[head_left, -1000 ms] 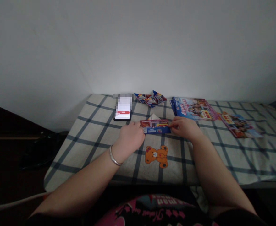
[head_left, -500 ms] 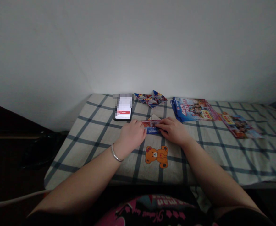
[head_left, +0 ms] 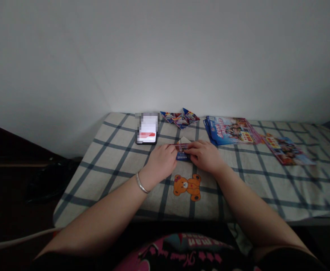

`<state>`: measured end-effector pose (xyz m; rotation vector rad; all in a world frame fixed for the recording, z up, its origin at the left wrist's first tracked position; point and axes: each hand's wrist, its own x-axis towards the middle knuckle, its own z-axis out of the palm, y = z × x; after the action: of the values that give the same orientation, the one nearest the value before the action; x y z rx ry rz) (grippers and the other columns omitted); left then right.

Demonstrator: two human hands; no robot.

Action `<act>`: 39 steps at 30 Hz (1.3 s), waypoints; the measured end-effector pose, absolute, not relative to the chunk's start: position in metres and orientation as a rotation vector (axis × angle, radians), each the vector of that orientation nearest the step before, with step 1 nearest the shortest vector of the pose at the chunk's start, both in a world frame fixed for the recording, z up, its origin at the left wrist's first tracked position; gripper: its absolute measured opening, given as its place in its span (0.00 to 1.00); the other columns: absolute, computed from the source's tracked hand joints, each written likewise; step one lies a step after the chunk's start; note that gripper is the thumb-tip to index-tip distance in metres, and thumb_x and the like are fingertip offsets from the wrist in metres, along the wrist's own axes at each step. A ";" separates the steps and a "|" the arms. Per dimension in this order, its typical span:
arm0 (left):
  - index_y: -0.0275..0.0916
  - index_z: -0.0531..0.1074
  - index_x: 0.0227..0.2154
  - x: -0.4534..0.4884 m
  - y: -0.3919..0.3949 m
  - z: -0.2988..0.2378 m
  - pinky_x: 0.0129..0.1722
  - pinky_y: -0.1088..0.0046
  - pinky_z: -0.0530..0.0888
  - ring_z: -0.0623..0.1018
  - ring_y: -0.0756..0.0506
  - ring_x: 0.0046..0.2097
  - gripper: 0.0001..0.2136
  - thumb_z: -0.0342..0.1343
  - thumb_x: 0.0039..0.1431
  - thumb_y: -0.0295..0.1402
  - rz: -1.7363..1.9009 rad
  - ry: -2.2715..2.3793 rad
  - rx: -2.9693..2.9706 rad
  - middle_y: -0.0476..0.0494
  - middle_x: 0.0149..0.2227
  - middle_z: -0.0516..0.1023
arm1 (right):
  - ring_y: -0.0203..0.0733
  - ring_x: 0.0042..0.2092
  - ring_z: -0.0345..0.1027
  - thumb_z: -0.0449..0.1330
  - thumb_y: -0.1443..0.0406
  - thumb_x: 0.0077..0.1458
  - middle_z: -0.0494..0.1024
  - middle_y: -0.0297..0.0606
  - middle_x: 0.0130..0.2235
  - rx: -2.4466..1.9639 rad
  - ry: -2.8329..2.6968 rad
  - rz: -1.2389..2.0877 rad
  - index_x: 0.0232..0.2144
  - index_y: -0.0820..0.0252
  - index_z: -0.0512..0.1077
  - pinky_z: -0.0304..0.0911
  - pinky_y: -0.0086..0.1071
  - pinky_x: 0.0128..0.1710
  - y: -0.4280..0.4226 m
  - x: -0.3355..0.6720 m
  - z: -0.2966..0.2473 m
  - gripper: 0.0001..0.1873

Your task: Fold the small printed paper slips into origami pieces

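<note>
Between my hands lies a partly folded printed paper (head_left: 183, 155), red-brown and blue with a pale pointed top, flat on the checked cloth. My left hand (head_left: 162, 161) has its curled fingers on the paper's left side. On the right side, my right hand (head_left: 206, 155) grips the paper with fingers pressed together. The hands cover both ends of the paper, and the fingertips are partly hidden. Just beyond it sits a folded paper shape (head_left: 180, 118) with pointed triangular parts, made of similar colourful print.
A phone (head_left: 148, 128) with a lit screen lies at the back left. To the right are a stack of printed flyers (head_left: 232, 130) and another flyer (head_left: 290, 150). The checked cloth (head_left: 111, 150) covers the surface up against the wall (head_left: 165, 56).
My left hand has shifted slightly to the right, towards my right hand. Less of the folded paper shows between them. The other things have stayed in place.
</note>
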<state>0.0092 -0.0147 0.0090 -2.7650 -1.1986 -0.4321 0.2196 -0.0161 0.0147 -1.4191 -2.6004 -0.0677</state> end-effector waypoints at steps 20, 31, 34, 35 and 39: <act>0.34 0.77 0.31 0.000 -0.016 0.015 0.34 0.64 0.71 0.75 0.41 0.37 0.14 0.46 0.66 0.32 -0.331 -1.407 -2.658 0.39 0.34 0.76 | 0.45 0.41 0.75 0.56 0.68 0.54 0.82 0.34 0.43 -1.788 -2.225 -0.087 0.30 0.54 0.79 0.67 0.34 0.35 -0.011 0.258 0.011 0.11; 0.35 0.68 0.54 0.003 -0.009 0.005 0.58 0.57 0.66 0.69 0.38 0.57 0.18 0.55 0.62 0.34 -0.589 -1.158 -2.774 0.37 0.56 0.71 | 0.52 0.49 0.70 0.55 0.66 0.59 0.79 0.45 0.48 -1.607 -2.123 -0.138 0.45 0.61 0.76 0.65 0.46 0.52 0.001 0.257 -0.011 0.15; 0.38 0.65 0.58 0.003 -0.009 -0.002 0.63 0.52 0.60 0.64 0.37 0.62 0.22 0.57 0.63 0.37 -0.549 -1.113 -2.816 0.37 0.61 0.66 | 0.54 0.51 0.68 0.55 0.63 0.60 0.77 0.47 0.51 -1.583 -2.185 -0.163 0.49 0.62 0.76 0.63 0.49 0.55 0.003 0.255 -0.014 0.17; 0.40 0.65 0.59 0.003 -0.009 -0.005 0.64 0.52 0.59 0.63 0.37 0.63 0.23 0.57 0.63 0.38 -0.524 -1.100 -2.835 0.38 0.62 0.66 | 0.54 0.51 0.68 0.55 0.62 0.61 0.77 0.48 0.51 -1.580 -2.199 -0.164 0.49 0.62 0.76 0.63 0.49 0.56 0.003 0.254 -0.014 0.17; 0.42 0.65 0.60 0.004 -0.008 -0.008 0.63 0.53 0.59 0.62 0.38 0.64 0.23 0.57 0.63 0.38 -0.478 -1.094 -2.882 0.39 0.63 0.65 | 0.55 0.52 0.68 0.56 0.63 0.60 0.77 0.49 0.50 -1.538 -2.191 -0.091 0.48 0.62 0.75 0.63 0.51 0.56 0.005 0.251 -0.016 0.16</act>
<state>0.0039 -0.0083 -0.0082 -2.8824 -1.0937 -0.4782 0.2509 0.0047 -0.0160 -1.5376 -2.1906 -0.0913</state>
